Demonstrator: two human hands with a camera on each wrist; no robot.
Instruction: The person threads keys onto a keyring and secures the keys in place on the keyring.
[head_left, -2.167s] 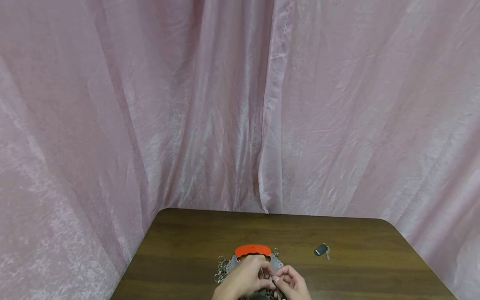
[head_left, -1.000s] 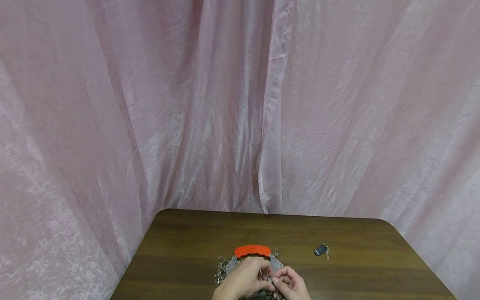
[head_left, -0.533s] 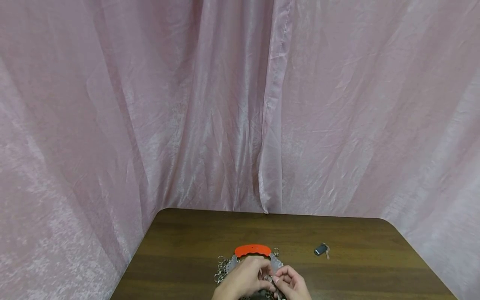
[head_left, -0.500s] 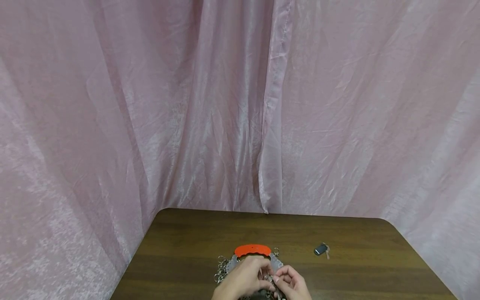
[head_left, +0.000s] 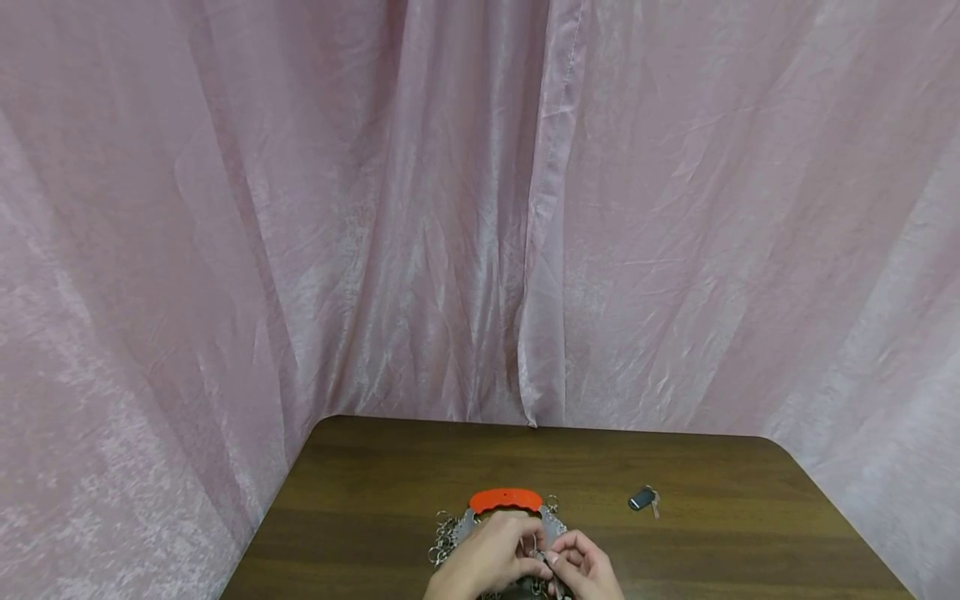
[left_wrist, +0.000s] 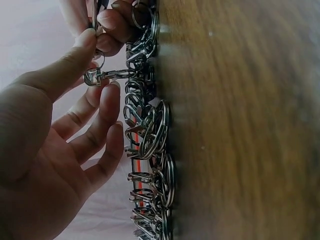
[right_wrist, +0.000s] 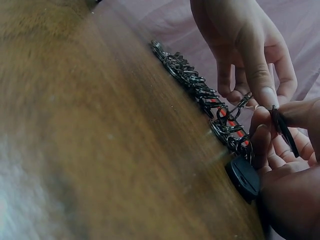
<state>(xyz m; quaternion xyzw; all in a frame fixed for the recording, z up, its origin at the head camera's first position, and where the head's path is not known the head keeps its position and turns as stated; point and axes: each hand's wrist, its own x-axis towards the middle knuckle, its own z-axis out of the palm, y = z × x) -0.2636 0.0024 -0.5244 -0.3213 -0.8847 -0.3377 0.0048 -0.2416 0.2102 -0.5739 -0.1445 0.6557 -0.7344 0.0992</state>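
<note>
A metal plate-like rack with an orange handle [head_left: 506, 500] lies on the table, many metal snap hooks and rings along its edges. My left hand [head_left: 491, 554] reaches over it from the left. In the left wrist view its thumb and fingers pinch a swivel snap hook [left_wrist: 93, 76] whose other end reaches to the rack's hooks. My right hand [head_left: 585, 567] meets the left thumb at the rack's right side. In the right wrist view it pinches a key ring with a dark flat tag [right_wrist: 285, 132]. The fingers partly hide where hook and ring meet.
A black key fob [head_left: 642, 499] with a small key [head_left: 656, 507] lies to the right on the wooden table [head_left: 390, 467]. Another black fob [right_wrist: 243, 179] rests beside the rack, under my right hand. A pink curtain [head_left: 480, 208] hangs behind the table.
Both hands stay in the same place. Only the small metal parts between the fingertips shift slightly.
</note>
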